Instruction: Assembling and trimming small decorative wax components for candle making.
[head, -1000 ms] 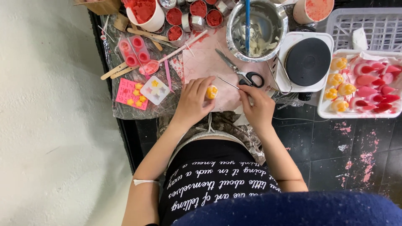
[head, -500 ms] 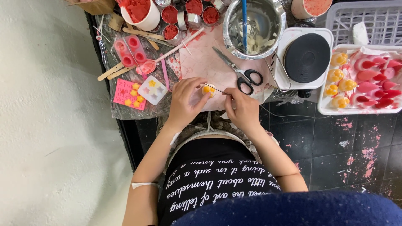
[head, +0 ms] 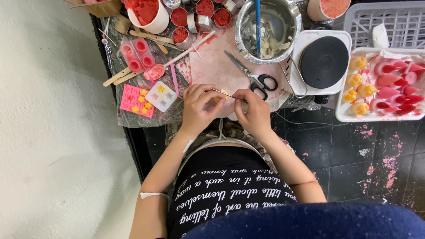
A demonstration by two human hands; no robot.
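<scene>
Both hands are up close together at the near edge of the surface point(head: 208, 66), right over the pale pink sheet. The left hand point(head: 200, 106) has its fingers curled in around a small yellow wax piece point(head: 221, 94); you can only see a sliver of yellow peeking out between the two hands, so its shape is hard to make out. The right hand point(head: 254, 110) is pinched shut on a thin metal pin point(head: 223, 92), which runs across from its fingertips toward the left hand and touches the yellow piece.

Just beyond the hands lie black-handled scissors point(head: 259, 79), blades pointing away to the left. Past those sits a metal pot point(head: 268, 28) with pale wax lumps in it and a blue stick standing inside. Right next to the pot is a white hotplate point(head: 323, 62) with a round black top.

Off to the left there's a pink mould point(head: 135, 99) with little yellow stars in it, and a small clear mould point(head: 161, 95) touching it. Further back are a red-filled mould tray point(head: 138, 55), some wooden sticks point(head: 119, 77) and several small tins of red wax point(head: 197, 15).

Far right, a white tray point(head: 343, 116) holds yellow and pink wax shapes, well apart from the hands.
</scene>
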